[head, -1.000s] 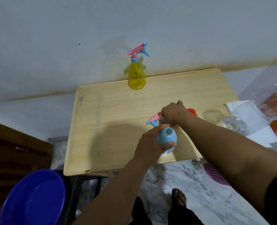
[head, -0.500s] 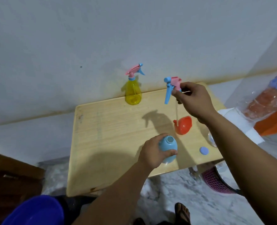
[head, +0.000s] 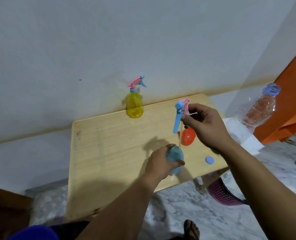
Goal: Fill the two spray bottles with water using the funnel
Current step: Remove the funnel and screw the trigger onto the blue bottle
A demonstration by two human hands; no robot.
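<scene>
My left hand (head: pixel 161 163) grips the blue spray bottle (head: pixel 175 158), which stands on the wooden table (head: pixel 109 153) near its front edge. My right hand (head: pixel 206 125) pinches the pink and blue spray head (head: pixel 181 111) above the bottle, and its dip tube (head: pixel 179 141) hangs down to the bottle's mouth. The red funnel (head: pixel 188 136) lies on the table just behind the bottle, partly hidden by my right hand. A yellow spray bottle (head: pixel 134 104) with its head on stands at the table's back edge by the wall.
A small blue cap (head: pixel 209 160) lies on the table at the front right. A large clear water bottle (head: pixel 260 108) stands to the right over white paper. A pink basket (head: pixel 221 194) sits on the marble floor, and a dark blue basin (head: pixel 32 232) is at the lower left.
My right hand has picked up the spray head from the table and brought it over the blue bottle, so the tube now hangs at its mouth. My left hand has kept hold of the bottle.
</scene>
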